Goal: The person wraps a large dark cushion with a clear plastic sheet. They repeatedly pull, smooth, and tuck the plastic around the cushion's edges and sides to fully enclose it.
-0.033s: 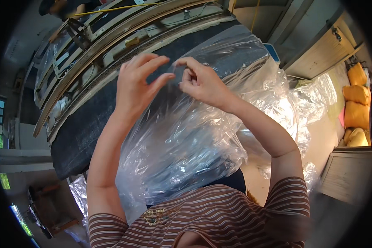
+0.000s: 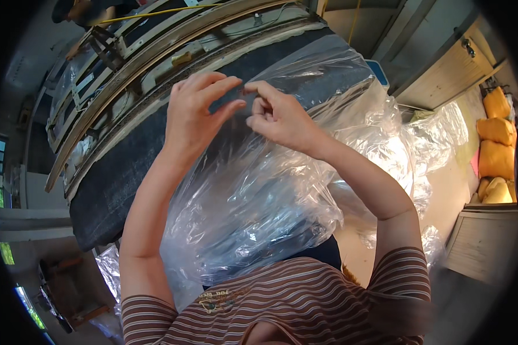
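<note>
A: Where is the plastic film?

B: Heaped from the middle down to six o'clock against the person's front, with a smoother sheet reaching up to one o'clock over the dark table cover.

A: And the hands?

B: Near each other, fingertips almost meeting. The left hand, at eleven, has thumb and fingers parted; the right hand, toward one, is curled with its forefinger out. I can't tell whether either pinches film.

A: How would it handle?

B: Light, limp and slippery, I'd judge, and easily creased or torn. Best taken by a single edge between thumb and forefinger.

A: Textures?

B: The film is clear and glossy, finely crinkled, with sharp glints. The cover looks matt and flat; the yellow bundles at three look plump and soft.
</note>
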Demonstrator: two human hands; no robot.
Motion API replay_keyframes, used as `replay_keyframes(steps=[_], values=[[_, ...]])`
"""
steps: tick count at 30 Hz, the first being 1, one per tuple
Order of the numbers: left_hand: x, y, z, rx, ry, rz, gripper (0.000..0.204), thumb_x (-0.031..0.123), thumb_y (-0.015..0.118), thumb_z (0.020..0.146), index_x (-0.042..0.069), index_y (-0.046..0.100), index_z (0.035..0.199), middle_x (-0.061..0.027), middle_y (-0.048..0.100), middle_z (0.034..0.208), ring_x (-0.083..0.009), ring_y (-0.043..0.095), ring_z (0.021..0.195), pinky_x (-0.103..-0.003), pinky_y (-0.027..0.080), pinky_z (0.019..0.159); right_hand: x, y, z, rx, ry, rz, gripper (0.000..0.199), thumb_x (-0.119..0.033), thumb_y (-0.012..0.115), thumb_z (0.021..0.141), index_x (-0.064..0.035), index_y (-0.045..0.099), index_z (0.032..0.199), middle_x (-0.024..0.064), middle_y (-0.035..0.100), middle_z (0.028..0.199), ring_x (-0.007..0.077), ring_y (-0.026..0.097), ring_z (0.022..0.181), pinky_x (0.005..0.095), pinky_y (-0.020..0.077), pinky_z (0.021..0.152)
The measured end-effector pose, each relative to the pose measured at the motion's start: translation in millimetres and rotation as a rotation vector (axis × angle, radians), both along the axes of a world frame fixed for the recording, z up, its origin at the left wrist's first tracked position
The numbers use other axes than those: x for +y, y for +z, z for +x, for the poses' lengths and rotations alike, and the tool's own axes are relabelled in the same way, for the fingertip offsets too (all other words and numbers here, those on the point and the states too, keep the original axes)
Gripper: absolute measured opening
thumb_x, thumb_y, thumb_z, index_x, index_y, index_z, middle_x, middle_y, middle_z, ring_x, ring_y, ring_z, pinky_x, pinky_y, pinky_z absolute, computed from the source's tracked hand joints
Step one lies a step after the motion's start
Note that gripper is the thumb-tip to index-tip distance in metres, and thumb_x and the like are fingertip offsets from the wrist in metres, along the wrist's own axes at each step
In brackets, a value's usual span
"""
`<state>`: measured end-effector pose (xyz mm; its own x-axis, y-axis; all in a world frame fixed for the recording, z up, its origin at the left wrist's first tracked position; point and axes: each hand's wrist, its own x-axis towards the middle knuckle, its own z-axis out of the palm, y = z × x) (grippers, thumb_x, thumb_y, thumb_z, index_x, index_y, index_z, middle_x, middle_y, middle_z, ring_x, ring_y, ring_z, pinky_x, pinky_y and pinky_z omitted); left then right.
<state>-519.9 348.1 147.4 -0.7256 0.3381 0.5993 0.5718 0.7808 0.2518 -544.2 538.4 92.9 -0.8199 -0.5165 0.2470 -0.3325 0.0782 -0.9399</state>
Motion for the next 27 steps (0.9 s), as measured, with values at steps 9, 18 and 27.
replay_keyframes(steps=[9, 18, 27], values=[[7, -46, -11, -0.395, -0.079, 0.607, 0.014, 0.002, 0.075, 0.076, 0.003, 0.073, 0.090, -0.0038, 0.063, 0.094, -0.0107, 0.059, 0.088, -0.024, 0.046, 0.078, 29, 15, -14, -0.552, 0.356, -0.072, 0.054, -0.016, 0.062, 0.085, -0.0047, 0.046, 0.135, -0.0045, 0.050, 0.077, 0.0020, 0.043, 0.063, 0.0180, 0.0352, 0.054], [-50, -75, 7, -0.566, -0.072, 1.868, 0.019, 0.008, 0.059, 0.092, 0.008, 0.061, 0.112, -0.0038, 0.061, 0.105, -0.0103, 0.060, 0.087, -0.026, 0.051, 0.075, 53, 20, -89, 0.293, -0.340, 0.588, 0.021, -0.024, 0.065, 0.083, -0.0038, 0.067, 0.083, 0.0104, 0.066, 0.082, 0.0284, 0.061, 0.073, 0.0380, 0.0466, 0.063], [-329, -77, 206, 0.023, 1.051, 1.173, 0.047, 0.028, 0.051, 0.095, -0.004, 0.049, 0.129, -0.0150, 0.058, 0.120, -0.0235, 0.058, 0.100, -0.035, 0.047, 0.087, 101, -30, -80, 0.891, -0.523, 0.707, 0.022, -0.026, 0.065, 0.084, -0.0072, 0.062, 0.094, 0.0095, 0.057, 0.091, 0.0287, 0.058, 0.088, 0.0405, 0.0470, 0.073]])
